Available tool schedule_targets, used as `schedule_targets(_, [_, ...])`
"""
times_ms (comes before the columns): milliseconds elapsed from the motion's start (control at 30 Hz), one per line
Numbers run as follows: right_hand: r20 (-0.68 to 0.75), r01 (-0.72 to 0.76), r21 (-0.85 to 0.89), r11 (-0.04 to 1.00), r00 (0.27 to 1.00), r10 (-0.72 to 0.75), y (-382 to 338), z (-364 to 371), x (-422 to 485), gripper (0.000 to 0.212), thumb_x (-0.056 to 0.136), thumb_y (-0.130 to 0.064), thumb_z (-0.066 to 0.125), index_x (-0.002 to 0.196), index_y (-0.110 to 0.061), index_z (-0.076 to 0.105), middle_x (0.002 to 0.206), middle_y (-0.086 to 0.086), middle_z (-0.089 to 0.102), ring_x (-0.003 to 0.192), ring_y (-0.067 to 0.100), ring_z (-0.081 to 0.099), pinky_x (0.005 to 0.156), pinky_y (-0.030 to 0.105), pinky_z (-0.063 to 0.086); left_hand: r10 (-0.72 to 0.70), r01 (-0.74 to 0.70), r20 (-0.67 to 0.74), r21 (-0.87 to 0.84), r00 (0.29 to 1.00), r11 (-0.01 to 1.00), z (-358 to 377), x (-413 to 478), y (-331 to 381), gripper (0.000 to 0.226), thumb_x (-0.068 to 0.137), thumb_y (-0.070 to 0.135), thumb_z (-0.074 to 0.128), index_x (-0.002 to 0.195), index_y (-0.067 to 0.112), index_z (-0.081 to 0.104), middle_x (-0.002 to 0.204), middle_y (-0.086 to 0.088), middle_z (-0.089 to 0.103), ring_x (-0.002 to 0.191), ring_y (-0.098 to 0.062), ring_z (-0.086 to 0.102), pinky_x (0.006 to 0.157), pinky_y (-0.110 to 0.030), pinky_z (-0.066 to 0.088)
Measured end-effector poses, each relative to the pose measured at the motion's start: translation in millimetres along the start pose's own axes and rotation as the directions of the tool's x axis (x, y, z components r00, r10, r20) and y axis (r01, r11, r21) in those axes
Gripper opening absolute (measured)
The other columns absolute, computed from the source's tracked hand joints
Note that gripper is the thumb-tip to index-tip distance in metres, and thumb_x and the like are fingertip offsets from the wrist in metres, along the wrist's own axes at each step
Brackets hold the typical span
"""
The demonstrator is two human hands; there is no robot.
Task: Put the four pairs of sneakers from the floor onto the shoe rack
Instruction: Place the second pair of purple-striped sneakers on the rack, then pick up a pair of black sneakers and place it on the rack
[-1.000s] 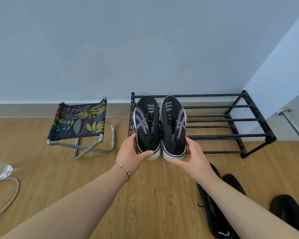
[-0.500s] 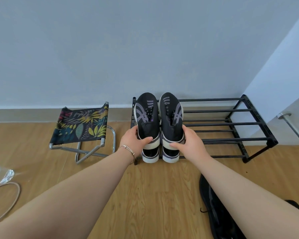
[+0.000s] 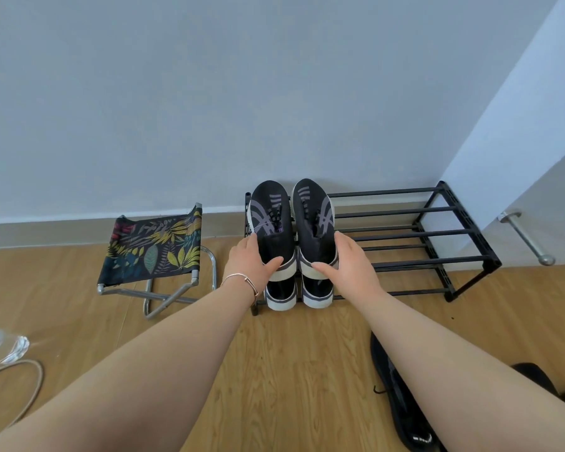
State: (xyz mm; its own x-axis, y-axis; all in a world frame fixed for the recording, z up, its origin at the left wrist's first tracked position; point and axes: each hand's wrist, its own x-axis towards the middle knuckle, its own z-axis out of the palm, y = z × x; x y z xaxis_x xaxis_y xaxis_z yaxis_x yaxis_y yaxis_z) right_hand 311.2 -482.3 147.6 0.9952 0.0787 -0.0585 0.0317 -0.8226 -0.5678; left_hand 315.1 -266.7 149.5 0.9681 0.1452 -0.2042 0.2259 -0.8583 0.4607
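A black two-tier shoe rack stands against the wall. On the left end of its top tier sits a pair of black sneakers with purple stripes. My left hand grips the heel of the left sneaker. My right hand grips the heel of the right sneaker. Under them, on the lower tier, the white-soled heels of another dark pair stick out. A black sneaker lies on the floor beneath my right forearm, and another dark shoe shows at the right edge.
A folding stool with a leaf-print seat stands left of the rack. A clear plastic bag and a beige hoop lie at the far left on the wooden floor. A metal door handle juts out right of the rack.
Both hands pushed the striped pair forward onto the rack's top tier. The view tilted up, and the second pair on the lower tier came into sight.
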Motion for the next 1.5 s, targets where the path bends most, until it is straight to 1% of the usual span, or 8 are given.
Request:
schedule_targets(200, [-0.049, 0.081, -0.365, 0.928, 0.993, -0.106, -16, -23, -19, 0.085, 0.094, -0.051, 0.06, 0.158, -0.009, 0.024, 0.164, 0.012, 0.031, 0.152, 0.028, 0.026, 0.124, 0.041, 0.025, 0.186, -0.158, -0.048, 0.349, 0.981, 0.924, -21, -26, 18, 0.085, 0.092, 0.053, 0.053, 0.156, 0.013, 0.014, 0.165, -0.007, 0.022, 0.15, -0.027, 0.021, 0.118, -0.043, 0.028])
schedule_targets(400, [-0.047, 0.047, -0.584, 0.811, 0.995, -0.091, -28, -58, -46, 0.085, 0.094, -0.054, 0.058, 0.158, -0.01, 0.024, 0.161, 0.015, 0.036, 0.149, 0.032, 0.031, 0.121, 0.046, 0.027, 0.285, -0.251, -0.012, 0.44, 0.959, 0.862, -39, -37, 46, 0.086, 0.094, 0.051, 0.048, 0.157, 0.011, 0.007, 0.166, -0.012, 0.013, 0.152, -0.031, 0.012, 0.121, -0.048, 0.018])
schedule_targets(567, [-0.057, -0.009, -0.67, 0.742, 0.998, -0.04, -18, -105, -92, 0.086, 0.09, -0.052, 0.064, 0.155, -0.005, 0.031, 0.151, 0.018, 0.047, 0.141, 0.034, 0.043, 0.116, 0.047, 0.036, 0.327, -0.327, 0.079, 0.446, 0.942, 0.833, -39, -64, 81, 0.077, 0.098, 0.04, 0.043, 0.157, 0.008, 0.005, 0.165, -0.018, 0.011, 0.151, -0.035, 0.012, 0.121, -0.049, 0.02])
schedule_targets(767, [-0.055, -0.012, -0.72, 0.694, 0.998, -0.04, 30, -165, -125, 0.082, 0.093, -0.051, 0.06, 0.155, -0.008, 0.028, 0.148, 0.012, 0.048, 0.137, 0.03, 0.044, 0.112, 0.045, 0.04, 0.467, -0.452, 0.11, 0.516, 0.877, 0.728, -13, -69, 159, 0.083, 0.096, 0.048, 0.047, 0.157, 0.006, 0.009, 0.164, -0.021, 0.014, 0.151, -0.037, 0.015, 0.121, -0.049, 0.023])
schedule_targets(933, [-0.112, -0.086, -0.698, 0.711, 0.994, 0.011, 94, -188, -139, 0.075, 0.093, -0.048, 0.061, 0.151, -0.01, 0.033, 0.14, 0.011, 0.054, 0.126, 0.029, 0.053, 0.1, 0.042, 0.05, 0.499, -0.479, 0.113, 0.52, 0.859, 0.707, 40, -69, 207, 0.08, 0.096, 0.045, 0.046, 0.156, 0.005, 0.011, 0.163, -0.022, 0.015, 0.15, -0.036, 0.017, 0.121, -0.048, 0.023])
schedule_targets(1133, [-0.102, -0.158, -0.653, 0.74, 0.987, 0.121, 181, -167, -161, 0.072, 0.094, -0.047, 0.059, 0.153, -0.017, 0.03, 0.145, 0.012, 0.05, 0.125, 0.032, 0.053, 0.094, 0.043, 0.052, 0.617, -0.606, 0.214, 0.58, 0.758, 0.544, 114, -83, 202, 0.075, 0.098, 0.042, 0.043, 0.155, 0.004, 0.013, 0.162, -0.02, 0.018, 0.15, -0.034, 0.017, 0.121, -0.047, 0.022])
schedule_targets(1300, [-0.049, -0.213, -0.591, 0.778, 0.972, 0.229, 237, -133, -180, 0.075, 0.097, -0.052, 0.051, 0.158, -0.018, 0.022, 0.147, 0.009, 0.048, 0.125, 0.028, 0.053, 0.096, 0.041, 0.052, 0.544, -0.593, 0.26, 0.501, 0.798, 0.63, 166, -101, 179, 0.073, 0.093, 0.048, 0.051, 0.148, 0.006, 0.027, 0.143, -0.014, 0.044, 0.131, -0.03, 0.043, 0.106, -0.04, 0.042])
schedule_targets(1500, [0.089, -0.279, -0.471, 0.837, 0.929, 0.36, 289, -85, -205, 0.07, 0.098, -0.051, 0.052, 0.154, -0.014, 0.031, 0.14, 0.01, 0.053, 0.126, 0.027, 0.048, 0.101, 0.037, 0.046, 0.138, -0.361, 0.48, 0.411, 0.867, 0.837, 232, -106, 152, 0.074, 0.094, 0.053, 0.048, 0.151, 0.013, 0.025, 0.146, -0.013, 0.043, 0.132, -0.03, 0.044, 0.1, -0.042, 0.047])
